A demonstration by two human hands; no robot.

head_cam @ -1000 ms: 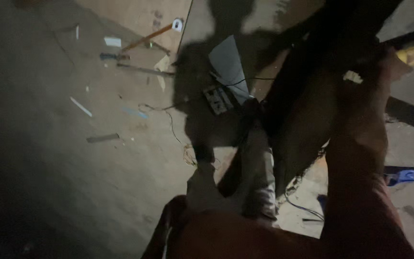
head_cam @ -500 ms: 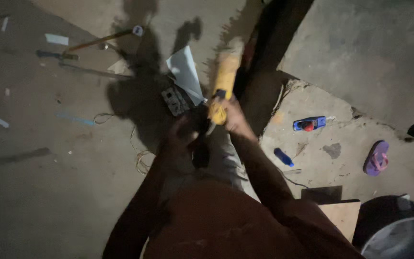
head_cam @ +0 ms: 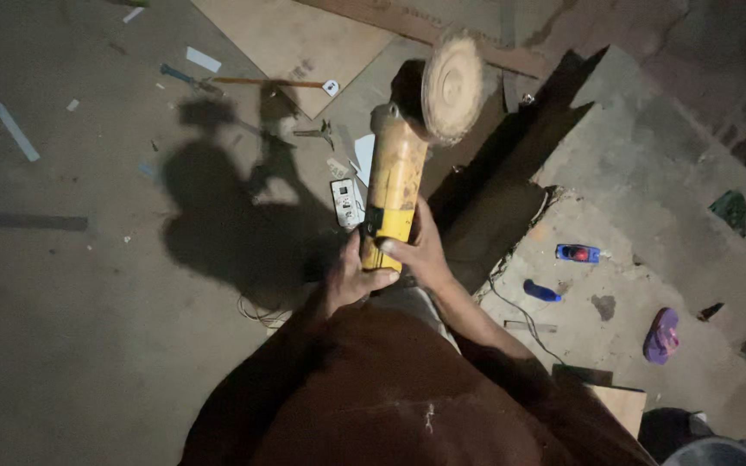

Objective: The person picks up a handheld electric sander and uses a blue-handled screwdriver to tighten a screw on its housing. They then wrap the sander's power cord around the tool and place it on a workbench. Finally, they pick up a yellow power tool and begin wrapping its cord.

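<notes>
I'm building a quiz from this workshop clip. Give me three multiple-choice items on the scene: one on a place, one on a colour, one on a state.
1. Where does the purple slipper lie?
A. on the floor at the right
B. on the plywood sheet
C. in a hand

2. What colour is the grinder body?
A. green
B. yellow
C. white

3. How is the grinder held?
A. by both hands at its rear end
B. by one hand only
C. lying on the floor, untouched

Answers:
1. A: it rests on the concrete at the right, past the blue bottle.
2. B: the body is yellow, with a pale round disc at the far end.
3. A: the left hand and right hand both grip its near end.
</notes>
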